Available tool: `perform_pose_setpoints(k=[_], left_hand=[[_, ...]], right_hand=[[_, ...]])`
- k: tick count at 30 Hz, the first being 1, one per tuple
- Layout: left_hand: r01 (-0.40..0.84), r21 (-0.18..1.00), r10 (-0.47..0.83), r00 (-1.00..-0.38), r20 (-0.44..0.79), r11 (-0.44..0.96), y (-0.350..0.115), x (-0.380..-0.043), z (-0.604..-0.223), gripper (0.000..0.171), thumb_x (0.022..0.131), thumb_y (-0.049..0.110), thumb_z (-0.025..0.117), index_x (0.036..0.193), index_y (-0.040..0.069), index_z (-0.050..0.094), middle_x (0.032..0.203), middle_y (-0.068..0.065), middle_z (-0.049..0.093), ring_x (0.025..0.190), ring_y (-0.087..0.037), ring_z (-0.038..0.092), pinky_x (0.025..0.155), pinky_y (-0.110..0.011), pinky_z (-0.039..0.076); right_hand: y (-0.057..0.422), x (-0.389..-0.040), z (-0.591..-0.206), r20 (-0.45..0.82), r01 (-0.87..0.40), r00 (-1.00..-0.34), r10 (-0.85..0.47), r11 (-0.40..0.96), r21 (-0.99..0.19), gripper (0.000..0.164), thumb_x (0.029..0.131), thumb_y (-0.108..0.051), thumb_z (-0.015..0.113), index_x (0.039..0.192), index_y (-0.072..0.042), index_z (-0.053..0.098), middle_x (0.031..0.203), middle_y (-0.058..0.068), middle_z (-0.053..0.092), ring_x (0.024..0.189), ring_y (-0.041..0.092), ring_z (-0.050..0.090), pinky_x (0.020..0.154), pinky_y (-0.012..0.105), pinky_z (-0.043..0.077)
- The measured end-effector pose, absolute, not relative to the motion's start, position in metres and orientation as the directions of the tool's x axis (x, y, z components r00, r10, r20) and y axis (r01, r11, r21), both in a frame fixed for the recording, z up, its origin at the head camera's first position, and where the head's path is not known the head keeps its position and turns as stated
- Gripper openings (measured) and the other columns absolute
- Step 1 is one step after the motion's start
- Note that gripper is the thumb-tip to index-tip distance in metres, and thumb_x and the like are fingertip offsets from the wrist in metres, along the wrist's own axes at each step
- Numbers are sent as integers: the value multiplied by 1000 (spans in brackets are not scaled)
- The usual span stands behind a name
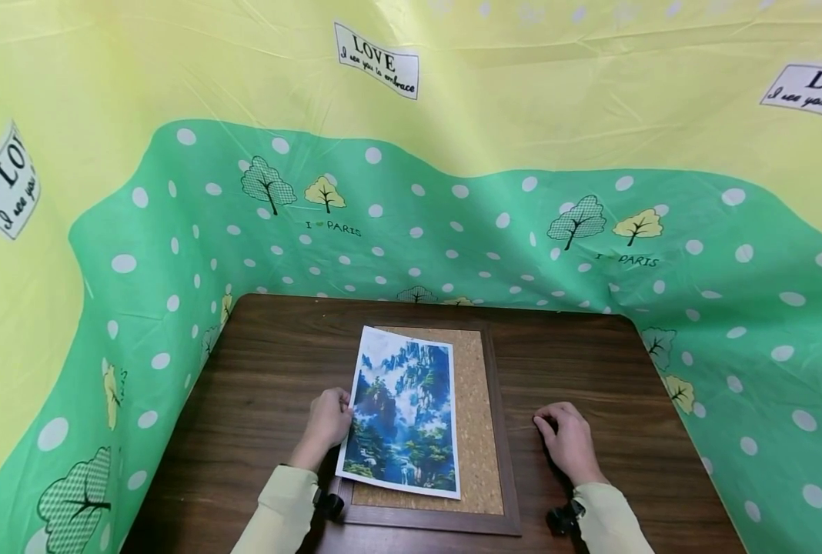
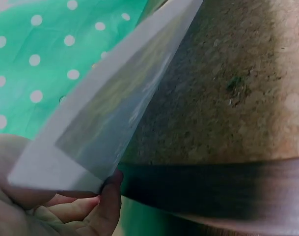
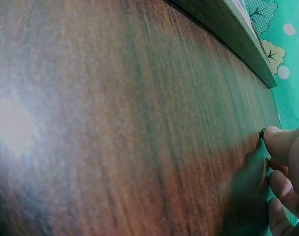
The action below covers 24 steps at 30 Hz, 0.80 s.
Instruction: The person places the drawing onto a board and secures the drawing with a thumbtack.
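My left hand (image 1: 329,419) pinches the left edge of a printed landscape picture (image 1: 404,415), blue and green mountains with a white border. The sheet lies over a cork board (image 1: 479,431) with a dark wooden frame (image 1: 509,469), leaving cork bare along the right. In the left wrist view, the sheet's underside (image 2: 105,118) tilts up off the board, with fingers (image 2: 107,209) at its edge. Right of the frame, my right hand (image 1: 569,438) rests on the table with fingers loosely bent. A small dark spot shows at its thumb tip; I cannot tell what it is.
The brown wood-grain table (image 1: 258,369) carries the board near its middle. A green and yellow printed curtain (image 1: 452,208) encloses the back and both sides. Dark straps with small black devices (image 1: 329,505) sit at both wrists.
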<state>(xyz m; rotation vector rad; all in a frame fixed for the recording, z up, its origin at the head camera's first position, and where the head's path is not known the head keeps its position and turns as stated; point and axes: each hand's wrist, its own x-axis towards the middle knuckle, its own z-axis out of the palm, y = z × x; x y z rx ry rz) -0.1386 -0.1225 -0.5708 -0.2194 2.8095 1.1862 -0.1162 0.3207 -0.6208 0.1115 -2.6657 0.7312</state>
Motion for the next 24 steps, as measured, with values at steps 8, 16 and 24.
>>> perform_pose_setpoints(k=[8, 16, 24], left_hand=[[-109, 700, -71, -994, -83, 705, -111, -138, -570, 7, 91, 0, 74, 88, 2, 68, 76, -2, 63, 75, -20, 59, 72, -39, 52], [-39, 715, -62, -998, 7, 698, -100, -140, -574, 18, 85, 0, 80, 76, 7, 66, 67, 3, 62, 69, -17, 58, 72, -39, 53], [-55, 715, -77, -997, -1, 697, -91, -141, -580, 19, 85, 0, 83, 76, 7, 67, 68, 2, 65, 70, -15, 59, 67, -33, 52]], right_hand=[[320, -116, -620, 357, -163, -934, 22, 863, -478, 8, 88, 1, 81, 88, -5, 76, 98, 15, 68, 93, 35, 67, 81, 55, 53], [320, -117, -617, 368, -170, -930, 23, 859, -483, 8, 88, 1, 80, 88, -5, 75, 97, 16, 67, 94, 37, 67, 83, 56, 52], [311, -120, -609, 382, -190, -924, 16, 848, -494, 7, 90, 0, 79, 88, -6, 76, 98, 15, 68, 95, 35, 67, 84, 55, 52]])
